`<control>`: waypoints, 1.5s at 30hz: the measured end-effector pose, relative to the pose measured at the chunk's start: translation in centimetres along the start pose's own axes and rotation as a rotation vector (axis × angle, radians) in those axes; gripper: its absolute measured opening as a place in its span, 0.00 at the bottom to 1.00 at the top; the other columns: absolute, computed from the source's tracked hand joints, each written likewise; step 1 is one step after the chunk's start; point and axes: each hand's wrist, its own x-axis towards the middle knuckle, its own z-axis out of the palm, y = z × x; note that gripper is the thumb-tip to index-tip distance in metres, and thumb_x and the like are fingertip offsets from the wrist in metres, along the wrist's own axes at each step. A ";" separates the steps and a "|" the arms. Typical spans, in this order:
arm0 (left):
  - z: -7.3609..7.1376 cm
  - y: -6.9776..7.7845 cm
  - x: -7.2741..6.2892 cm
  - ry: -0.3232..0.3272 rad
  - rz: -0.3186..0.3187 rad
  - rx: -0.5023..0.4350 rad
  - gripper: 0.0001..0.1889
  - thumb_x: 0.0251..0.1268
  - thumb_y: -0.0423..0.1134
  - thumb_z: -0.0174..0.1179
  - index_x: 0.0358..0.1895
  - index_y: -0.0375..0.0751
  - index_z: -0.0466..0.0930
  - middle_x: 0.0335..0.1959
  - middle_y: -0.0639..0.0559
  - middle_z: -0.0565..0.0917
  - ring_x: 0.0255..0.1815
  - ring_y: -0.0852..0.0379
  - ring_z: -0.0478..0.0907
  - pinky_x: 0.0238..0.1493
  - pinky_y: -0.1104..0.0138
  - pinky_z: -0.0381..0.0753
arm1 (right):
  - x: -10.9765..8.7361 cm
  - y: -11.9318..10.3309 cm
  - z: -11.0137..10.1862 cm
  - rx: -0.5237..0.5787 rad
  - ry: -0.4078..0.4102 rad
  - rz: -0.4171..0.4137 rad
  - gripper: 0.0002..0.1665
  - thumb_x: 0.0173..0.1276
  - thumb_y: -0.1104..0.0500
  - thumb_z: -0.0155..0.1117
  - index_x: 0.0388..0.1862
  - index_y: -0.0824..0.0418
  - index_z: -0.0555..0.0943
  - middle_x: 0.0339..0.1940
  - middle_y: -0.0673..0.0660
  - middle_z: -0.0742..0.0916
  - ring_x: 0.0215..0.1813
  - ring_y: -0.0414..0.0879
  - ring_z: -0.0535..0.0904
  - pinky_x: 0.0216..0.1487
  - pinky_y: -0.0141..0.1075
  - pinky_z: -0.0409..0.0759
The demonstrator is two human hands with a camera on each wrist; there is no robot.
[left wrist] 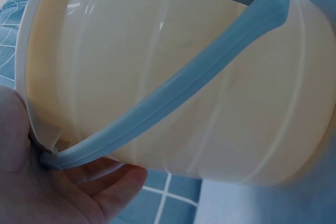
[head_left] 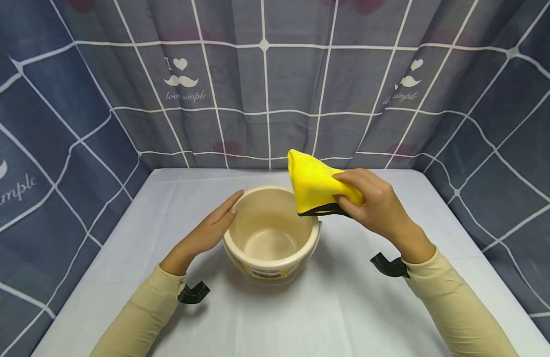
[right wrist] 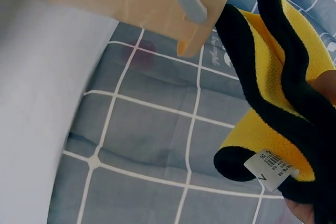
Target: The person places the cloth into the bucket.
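Observation:
A cream bucket [head_left: 268, 260] stands upright on the white table. My left hand [head_left: 210, 230] rests against the left side of its rim, its fingers extended along the outside. In the left wrist view, that hand [left wrist: 68, 192] touches the bucket wall [left wrist: 131, 66] beside the grey-blue handle [left wrist: 173, 90], which slants across the side. With my right hand [head_left: 373, 201] I pinch a folded yellow cloth [head_left: 312, 181] with black edging, held over the bucket's right rim. The right wrist view shows the cloth [right wrist: 273, 72] close to the rim, with a white label [right wrist: 271, 170] hanging from it.
The table [head_left: 341, 307] carries a white cover. A grey-blue checked curtain [head_left: 239, 79] rises behind it and along both sides. A dark strap [head_left: 194, 292] sits at the left cuff and another strap [head_left: 391, 265] at the right one.

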 end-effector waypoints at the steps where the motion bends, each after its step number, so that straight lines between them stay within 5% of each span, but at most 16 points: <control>1: 0.0 0.0 0.0 0.000 -0.002 0.000 0.28 0.86 0.39 0.36 0.82 0.36 0.47 0.82 0.39 0.52 0.82 0.43 0.45 0.78 0.46 0.45 | 0.0 0.0 0.1 0.002 -0.001 -0.001 0.27 0.49 0.73 0.79 0.51 0.66 0.84 0.47 0.60 0.87 0.48 0.53 0.82 0.54 0.30 0.77; 15: 0.0 0.2 0.0 -0.001 0.003 0.008 0.28 0.86 0.38 0.36 0.82 0.35 0.47 0.81 0.38 0.52 0.82 0.42 0.45 0.78 0.45 0.45 | 0.6 -0.7 1.3 0.033 -0.027 -0.035 0.27 0.51 0.72 0.79 0.53 0.65 0.84 0.47 0.59 0.87 0.49 0.52 0.83 0.54 0.34 0.79; 25: 0.1 0.0 0.1 0.000 -0.001 0.010 0.28 0.86 0.40 0.35 0.82 0.35 0.46 0.82 0.39 0.52 0.82 0.43 0.45 0.78 0.46 0.45 | 1.0 -1.0 2.0 0.045 -0.037 -0.083 0.28 0.50 0.72 0.79 0.53 0.66 0.84 0.48 0.60 0.87 0.50 0.55 0.83 0.49 0.46 0.84; 45: 0.1 0.0 0.2 0.002 -0.002 0.002 0.28 0.86 0.39 0.36 0.82 0.35 0.47 0.82 0.39 0.52 0.82 0.43 0.46 0.78 0.45 0.45 | 1.8 -1.8 3.2 0.035 -0.111 -0.118 0.26 0.52 0.67 0.81 0.52 0.65 0.85 0.46 0.60 0.87 0.48 0.55 0.84 0.50 0.47 0.84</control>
